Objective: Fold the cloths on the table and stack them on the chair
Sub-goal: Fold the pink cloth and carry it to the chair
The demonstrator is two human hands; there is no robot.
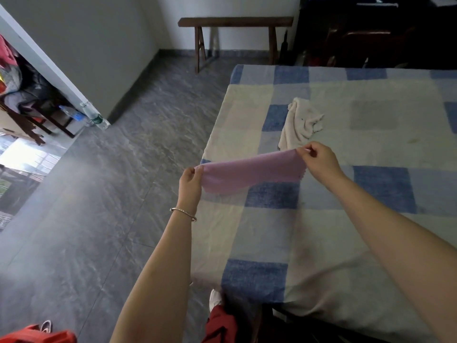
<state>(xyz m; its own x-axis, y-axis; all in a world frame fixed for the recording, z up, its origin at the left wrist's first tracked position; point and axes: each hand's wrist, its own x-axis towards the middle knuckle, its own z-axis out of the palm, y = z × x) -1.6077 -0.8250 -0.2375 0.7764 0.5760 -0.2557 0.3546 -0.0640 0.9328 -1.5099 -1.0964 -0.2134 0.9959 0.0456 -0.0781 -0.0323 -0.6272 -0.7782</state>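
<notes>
— Left hand [190, 180]: thumb and fingers pinch the left end of the lilac cloth [252, 172], right at the table's left edge. Thin bangle [183, 214] on that wrist
— Right hand [319, 159]?
— Fingers curled, pinching the cloth's right end, a little farther into the scene than the left hand. Cloth is pulled out between the two hands as a long band, sagging slightly along its lower edge. Whether that edge touches the table: cannot tell
— Table [385, 134]?
— Covered by a blue, grey and cream checked sheet, which hangs over the near and left edges
— Other cloths?
— One white cloth [300, 125], crumpled and unfolded, lying on the sheet just beyond the right hand
— Surroundings?
— Grey tiled floor [99, 206] to the left. Dark wooden bench [235, 22] against the far wall. Plastic bottles [95, 117] on the floor by the wall corner, far left. Red object [37, 336] at the near left corner, cropped by the frame; cannot tell what it is
</notes>
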